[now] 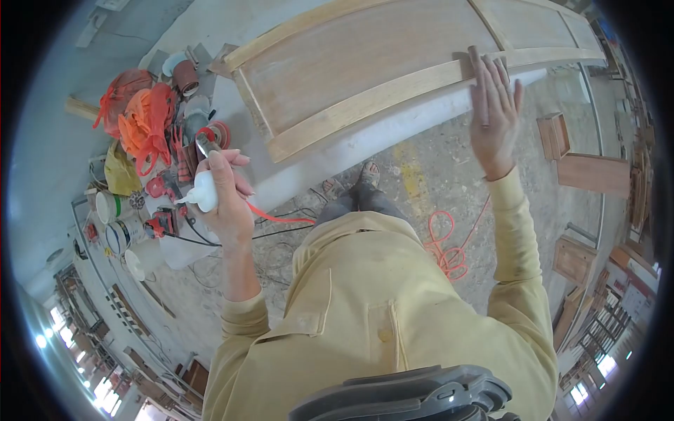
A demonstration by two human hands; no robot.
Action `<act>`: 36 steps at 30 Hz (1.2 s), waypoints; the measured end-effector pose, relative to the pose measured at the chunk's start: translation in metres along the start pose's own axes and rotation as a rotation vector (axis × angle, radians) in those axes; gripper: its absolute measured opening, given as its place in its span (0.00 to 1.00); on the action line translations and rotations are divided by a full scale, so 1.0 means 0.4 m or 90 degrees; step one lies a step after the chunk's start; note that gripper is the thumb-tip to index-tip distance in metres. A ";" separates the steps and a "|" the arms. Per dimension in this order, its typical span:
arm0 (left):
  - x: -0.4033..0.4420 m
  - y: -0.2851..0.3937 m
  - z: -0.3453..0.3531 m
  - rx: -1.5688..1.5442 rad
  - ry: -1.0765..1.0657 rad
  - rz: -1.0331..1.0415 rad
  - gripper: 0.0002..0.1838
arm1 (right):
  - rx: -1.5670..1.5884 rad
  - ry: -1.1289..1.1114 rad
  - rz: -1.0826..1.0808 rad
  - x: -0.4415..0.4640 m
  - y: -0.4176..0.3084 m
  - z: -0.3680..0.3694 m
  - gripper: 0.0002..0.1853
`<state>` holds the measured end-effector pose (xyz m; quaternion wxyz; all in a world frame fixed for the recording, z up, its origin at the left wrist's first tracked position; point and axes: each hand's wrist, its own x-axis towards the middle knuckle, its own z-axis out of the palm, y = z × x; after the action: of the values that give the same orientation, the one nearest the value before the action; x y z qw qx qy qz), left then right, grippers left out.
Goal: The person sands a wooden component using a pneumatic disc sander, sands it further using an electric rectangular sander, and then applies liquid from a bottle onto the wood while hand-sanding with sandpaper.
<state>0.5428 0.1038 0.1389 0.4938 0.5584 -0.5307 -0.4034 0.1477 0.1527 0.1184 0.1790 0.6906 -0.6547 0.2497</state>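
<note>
My left hand is closed around a small white squeeze bottle with a narrow nozzle pointing left. A short metal tool with a shiny blade-like part sticks up from the same hand; its exact kind is unclear. My right hand is at the near edge of a long framed wooden panel. Along its thumb side it holds a thin brown stick-like piece, whose far end overlaps the panel's pale frame rail. The fingers are fairly straight, and their undersides are hidden.
The panel lies on a white-covered table. Orange and red plastic bags, a brown cup-like container, red power tools and white buckets crowd the left. A coiled orange hose and wooden boxes are at right.
</note>
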 end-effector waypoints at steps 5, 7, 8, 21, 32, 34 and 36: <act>0.025 0.007 0.025 -0.044 -0.024 0.049 0.23 | 0.317 -0.053 -0.101 -0.002 -0.389 0.031 0.26; 0.028 0.026 0.024 -0.032 -0.036 0.063 0.23 | 0.268 -0.032 -0.110 0.000 -0.334 0.030 0.26; 0.025 0.030 0.017 -0.021 -0.040 0.074 0.23 | 0.223 -0.016 -0.124 0.001 -0.287 0.026 0.26; 0.066 0.032 -0.035 -0.018 -0.017 0.141 0.28 | 0.344 0.012 -0.046 -0.027 -0.454 0.067 0.25; 0.033 0.009 -0.092 0.069 -0.005 0.127 0.33 | -0.047 0.111 0.020 -0.017 0.007 0.052 0.33; 0.025 0.011 -0.083 0.031 -0.014 0.090 0.35 | 0.151 -0.009 -0.030 -0.027 -0.233 0.031 0.33; 0.016 0.024 -0.062 0.027 -0.001 0.096 0.35 | 0.482 -0.031 -0.124 -0.021 -0.406 0.039 0.26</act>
<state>0.5659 0.1009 0.1536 0.5106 0.5268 -0.5801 -0.3538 0.3107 0.1635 0.1140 -0.0815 0.7724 -0.4518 0.4389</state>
